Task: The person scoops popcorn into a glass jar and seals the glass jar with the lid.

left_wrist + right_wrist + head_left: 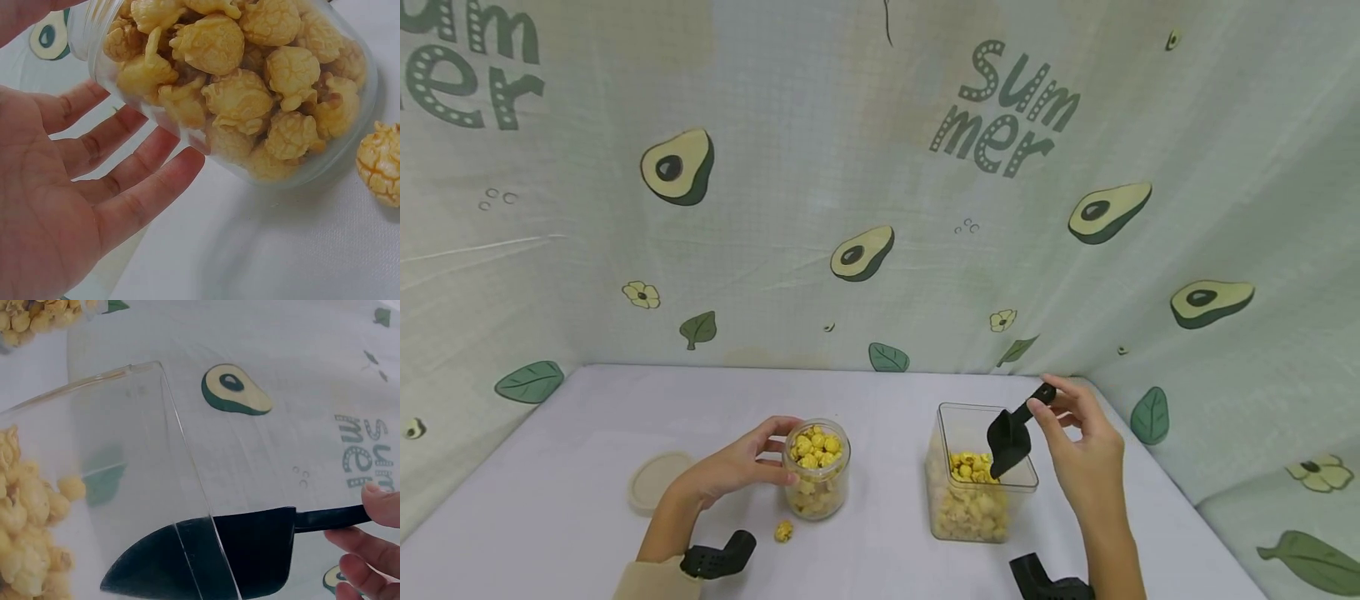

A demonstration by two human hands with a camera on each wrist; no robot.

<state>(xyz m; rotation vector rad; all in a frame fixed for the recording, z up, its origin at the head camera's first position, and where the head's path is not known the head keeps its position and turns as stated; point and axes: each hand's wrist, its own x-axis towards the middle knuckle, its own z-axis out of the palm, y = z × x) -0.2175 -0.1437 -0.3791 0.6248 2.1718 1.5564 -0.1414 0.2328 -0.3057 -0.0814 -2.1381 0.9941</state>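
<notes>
My left hand [737, 463] holds a round glass jar [847, 457] of yellow popcorn at its left side. In the left wrist view its fingertips [181, 169] touch the glass. At the right, my right hand [1082, 442] pinches the handle of a black scoop [1009, 440]. The scoop's tip points down into a clear square container [934, 475], partly filled with popcorn [973, 508]. In the right wrist view, the lower part of the scoop [162, 556] shows through the clear wall, above the popcorn.
One loose popcorn piece [783, 531] lies on the white table [880, 550] in front of the jar. A pale round lid [655, 479] lies behind the left forearm. A cloth with avocado prints [760, 208] hangs behind and beside the table.
</notes>
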